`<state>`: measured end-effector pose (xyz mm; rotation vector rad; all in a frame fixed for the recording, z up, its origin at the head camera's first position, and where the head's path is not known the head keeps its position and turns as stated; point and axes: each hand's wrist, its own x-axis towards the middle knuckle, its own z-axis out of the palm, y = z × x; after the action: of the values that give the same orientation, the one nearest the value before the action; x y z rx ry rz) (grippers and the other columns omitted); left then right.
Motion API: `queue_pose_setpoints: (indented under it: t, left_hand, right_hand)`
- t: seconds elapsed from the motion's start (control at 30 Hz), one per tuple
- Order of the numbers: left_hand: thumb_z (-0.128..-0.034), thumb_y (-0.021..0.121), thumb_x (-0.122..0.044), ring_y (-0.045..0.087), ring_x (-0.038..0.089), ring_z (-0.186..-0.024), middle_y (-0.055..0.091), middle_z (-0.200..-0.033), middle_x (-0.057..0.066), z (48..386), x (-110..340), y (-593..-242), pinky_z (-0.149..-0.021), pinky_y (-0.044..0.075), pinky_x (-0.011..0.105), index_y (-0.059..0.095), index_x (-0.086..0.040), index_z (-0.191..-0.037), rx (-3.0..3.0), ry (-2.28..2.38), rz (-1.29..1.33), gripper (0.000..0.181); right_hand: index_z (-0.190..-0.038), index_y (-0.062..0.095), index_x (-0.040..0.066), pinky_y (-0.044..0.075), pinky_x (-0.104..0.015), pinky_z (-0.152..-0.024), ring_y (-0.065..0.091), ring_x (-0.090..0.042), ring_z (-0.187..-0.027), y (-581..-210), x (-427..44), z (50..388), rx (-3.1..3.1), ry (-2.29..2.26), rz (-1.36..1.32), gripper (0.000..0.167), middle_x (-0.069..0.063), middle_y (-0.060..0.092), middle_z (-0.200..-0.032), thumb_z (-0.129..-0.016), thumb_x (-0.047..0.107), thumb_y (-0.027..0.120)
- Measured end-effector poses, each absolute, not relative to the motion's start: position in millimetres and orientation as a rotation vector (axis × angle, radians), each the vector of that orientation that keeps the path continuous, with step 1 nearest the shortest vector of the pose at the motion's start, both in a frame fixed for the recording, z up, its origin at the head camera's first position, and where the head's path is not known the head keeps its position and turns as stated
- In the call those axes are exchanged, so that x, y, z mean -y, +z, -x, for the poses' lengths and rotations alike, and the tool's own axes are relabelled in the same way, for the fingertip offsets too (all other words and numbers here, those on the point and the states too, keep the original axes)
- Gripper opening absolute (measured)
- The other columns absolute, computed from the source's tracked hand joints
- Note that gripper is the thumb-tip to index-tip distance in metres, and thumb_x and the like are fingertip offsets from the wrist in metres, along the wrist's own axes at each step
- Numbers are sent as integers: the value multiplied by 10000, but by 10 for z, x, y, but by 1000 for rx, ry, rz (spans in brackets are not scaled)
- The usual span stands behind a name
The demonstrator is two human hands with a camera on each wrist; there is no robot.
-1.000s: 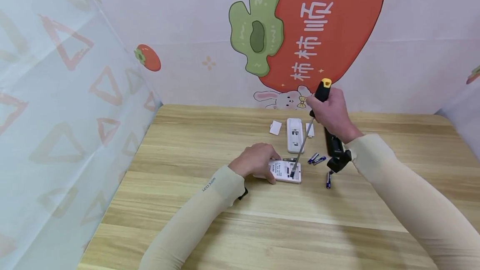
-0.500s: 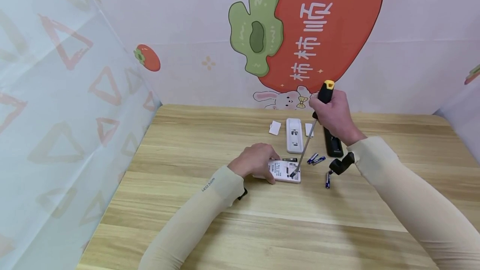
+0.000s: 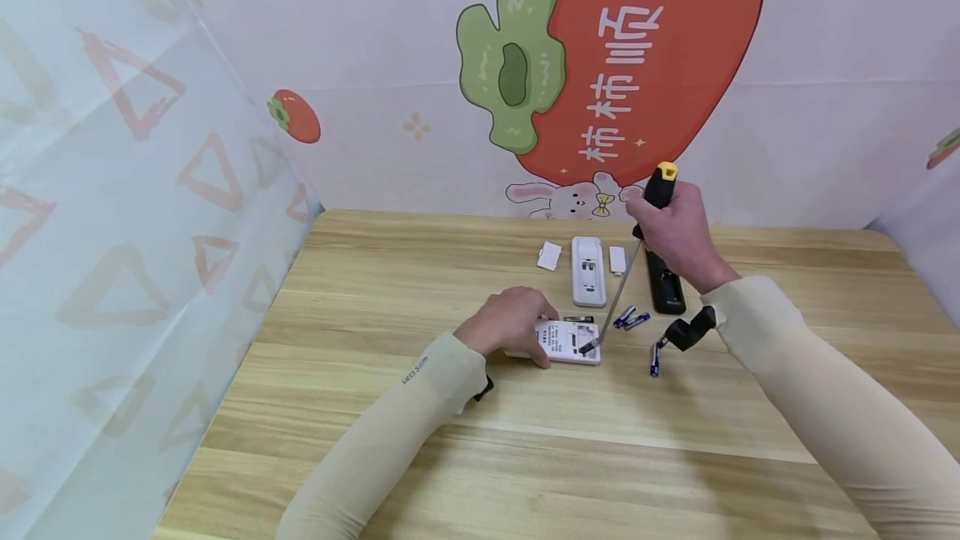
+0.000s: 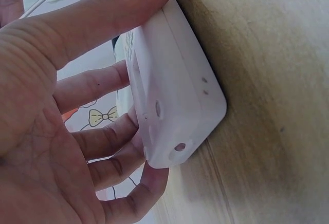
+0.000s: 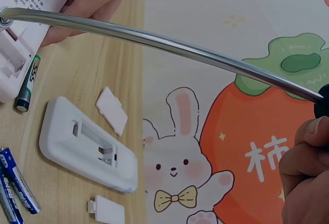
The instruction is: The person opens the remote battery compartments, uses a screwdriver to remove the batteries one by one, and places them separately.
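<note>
My left hand (image 3: 512,322) grips a white remote control (image 3: 558,343) lying on the wooden table, its open battery compartment facing up. In the left wrist view the thumb lies along one side of the remote (image 4: 180,90) and the fingers curl round the other. My right hand (image 3: 678,230) is wrapped round the black and yellow handle of a screwdriver (image 3: 619,297). The long metal shaft slants down left into the compartment. In the right wrist view the tip of the screwdriver (image 5: 169,47) meets a round metal battery end in the remote; the contact is small.
Behind lie a second white remote (image 3: 588,277), two white battery covers (image 3: 550,256) and a black remote (image 3: 667,290). A black and green battery (image 5: 27,84) touches or nearly touches the held remote. Several blue batteries (image 3: 637,321) lie to its right. A printed wall sheet rises behind the table.
My right hand has shifted a little right and down, so the screwdriver leans further over. The dark battery end at its tip sits at a different angle. My left hand has stayed in place.
</note>
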<state>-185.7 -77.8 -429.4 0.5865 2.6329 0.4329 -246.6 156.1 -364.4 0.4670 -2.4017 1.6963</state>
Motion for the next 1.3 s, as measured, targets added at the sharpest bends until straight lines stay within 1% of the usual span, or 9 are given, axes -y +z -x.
queue_pose_setpoints:
  t: [0.1,0.23,0.33,0.47,0.67,0.7,0.87,1.13,1.3]
  left_hand:
    - [-673,971,-324,550,115,-1019,678,-1243,-42,1858,783,-4302,-898,479,344,740,-185,-1256,-2630,437,-591,642]
    - [-674,971,-327,556,115,-1048,669,-1274,-44,1859,790,-4307,-911,481,342,733,-186,-1269,-2627,442,-590,656]
    - [-674,971,-326,559,117,-1070,664,-1292,-43,1858,792,-4305,-929,479,349,728,-186,-1277,-2625,445,-583,666]
    - [-673,972,-321,555,117,-1066,664,-1294,-43,1861,793,-4308,-928,479,357,727,-186,-1279,-2623,456,-574,667]
    - [-674,972,-320,553,121,-1051,670,-1284,-40,1870,796,-4309,-918,479,362,727,-185,-1279,-2627,461,-580,667]
    - [-673,972,-320,553,122,-1045,672,-1279,-40,1871,797,-4307,-913,479,361,728,-183,-1277,-2627,461,-582,665]
    - [-672,972,-322,550,122,-1005,684,-1232,-47,1877,802,-4306,-877,480,344,738,-182,-1262,-2623,468,-599,650]
    - [-670,971,-335,543,117,-984,683,-1230,-54,1870,816,-4318,-858,473,338,732,-188,-1271,-2631,476,-584,663]
    - [-667,972,-342,546,114,-976,685,-1226,-54,1860,821,-4334,-848,478,339,733,-186,-1268,-2634,480,-584,665]
  right_hand:
    - [-993,665,-46,428,-259,-423,501,-206,-460,-3652,-1578,2474,2403,1706,-448,295,-19,610,-718,-1014,233,572]
    - [-771,548,-38,425,-263,-431,476,-177,-453,-3675,-1608,2486,2406,1691,-441,328,-30,487,-579,-1000,195,573]
    - [-725,526,-20,428,-267,-427,472,-176,-443,-3694,-1638,2484,2403,1696,-444,303,-21,475,-552,-983,136,554]
    - [-721,513,-19,437,-269,-426,472,-179,-435,-3698,-1664,2476,2388,1745,-447,293,-16,473,-547,-981,114,537]
    - [-829,562,-9,459,-256,-458,482,-187,-458,-3668,-1676,2461,2370,1772,-436,223,-20,483,-585,-997,133,528]
    - [-841,558,-24,463,-256,-463,482,-188,-462,-3663,-1670,2459,2369,1774,-431,227,-19,481,-588,-999,136,530]
    - [-821,526,-53,470,-252,-469,476,-174,-456,-3666,-1651,2451,2373,1777,-410,256,-8,471,-576,-998,133,530]
    - [-770,522,-8,425,-243,-416,437,-143,-414,-3691,-1692,2444,2328,1881,-383,225,12,448,-547,-977,82,531]
    - [-743,500,8,421,-268,-415,430,-146,-416,-3691,-1796,2445,2437,1840,-311,264,25,424,-536,-980,110,557]
